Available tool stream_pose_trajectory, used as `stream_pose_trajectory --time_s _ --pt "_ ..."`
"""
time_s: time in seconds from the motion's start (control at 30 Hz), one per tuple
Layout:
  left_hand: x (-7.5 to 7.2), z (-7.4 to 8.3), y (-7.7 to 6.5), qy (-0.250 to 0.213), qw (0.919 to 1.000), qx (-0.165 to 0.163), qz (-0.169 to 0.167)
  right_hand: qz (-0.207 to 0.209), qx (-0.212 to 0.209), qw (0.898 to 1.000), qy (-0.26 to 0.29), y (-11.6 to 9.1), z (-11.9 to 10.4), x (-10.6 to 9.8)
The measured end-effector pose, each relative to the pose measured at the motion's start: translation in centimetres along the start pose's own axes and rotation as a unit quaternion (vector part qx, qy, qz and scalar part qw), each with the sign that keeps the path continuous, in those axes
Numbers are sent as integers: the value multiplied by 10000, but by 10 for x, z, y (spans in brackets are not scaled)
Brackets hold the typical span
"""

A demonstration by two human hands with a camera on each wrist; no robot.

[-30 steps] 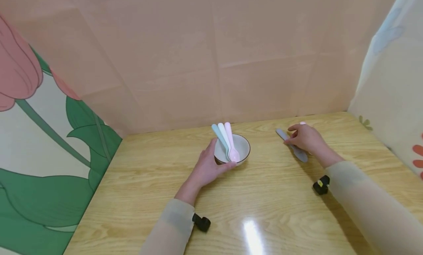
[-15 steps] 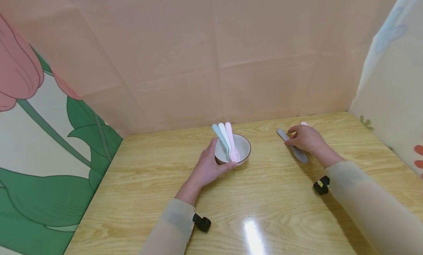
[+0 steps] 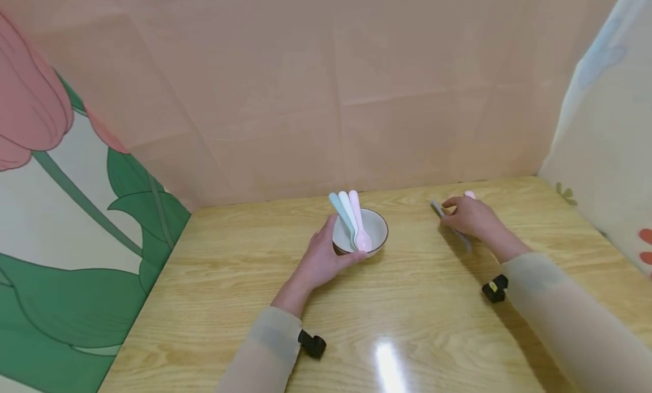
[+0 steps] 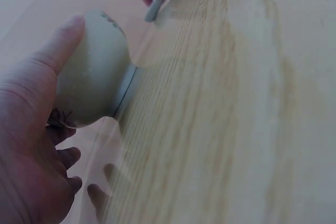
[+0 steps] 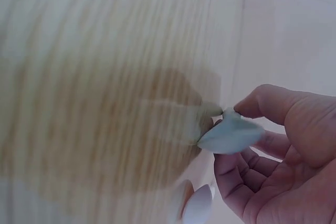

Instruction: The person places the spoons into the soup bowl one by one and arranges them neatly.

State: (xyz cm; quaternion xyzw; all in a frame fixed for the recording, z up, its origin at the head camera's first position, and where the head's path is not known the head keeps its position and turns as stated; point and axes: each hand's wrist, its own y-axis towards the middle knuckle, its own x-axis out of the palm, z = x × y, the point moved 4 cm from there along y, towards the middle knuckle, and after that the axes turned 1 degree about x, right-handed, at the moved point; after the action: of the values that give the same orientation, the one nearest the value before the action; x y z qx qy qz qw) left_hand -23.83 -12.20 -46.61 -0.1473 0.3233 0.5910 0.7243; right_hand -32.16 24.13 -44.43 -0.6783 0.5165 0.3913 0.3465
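Observation:
My left hand (image 3: pixel 323 260) holds a small white bowl (image 3: pixel 376 226) with a dark rim, its thumb on the near side and its fingers at the left. Leaning together in the bowl are a light blue spoon (image 3: pixel 337 203), a white spoon (image 3: pixel 345 200) and a pink spoon (image 3: pixel 363 242). To the right, my right hand (image 3: pixel 471 216) pinches a grey spoon (image 3: pixel 467 244) between thumb and fingers, close over the table. The right wrist view shows the end of this grey spoon (image 5: pixel 231 135) turned toward the camera. A pink handle tip (image 3: pixel 469 194) shows just behind the right hand.
The wooden table (image 3: pixel 214 268) meets a peach cloth backdrop (image 3: pixel 265 110) behind the bowl. A flowered panel (image 3: pixel 66 302) stands at the left and a pale one (image 3: pixel 606 155) at the right. In the right wrist view a pale spoon end (image 5: pixel 198 205) lies below the hand.
The grey spoon has turned from showing its flat face to standing on its narrow edge in my right hand. My left hand and the bowl stay in place.

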Motion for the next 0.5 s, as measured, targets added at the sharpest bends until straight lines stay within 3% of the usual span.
stream_pose_trajectory --time_s 0.27,0.5 --pt "1 -2 0 14 10000 12 -9 12 10 9997 227 0 2 4" --pt "1 -2 1 67 10000 30 -16 15 9 9969 780 -2 -6 4"
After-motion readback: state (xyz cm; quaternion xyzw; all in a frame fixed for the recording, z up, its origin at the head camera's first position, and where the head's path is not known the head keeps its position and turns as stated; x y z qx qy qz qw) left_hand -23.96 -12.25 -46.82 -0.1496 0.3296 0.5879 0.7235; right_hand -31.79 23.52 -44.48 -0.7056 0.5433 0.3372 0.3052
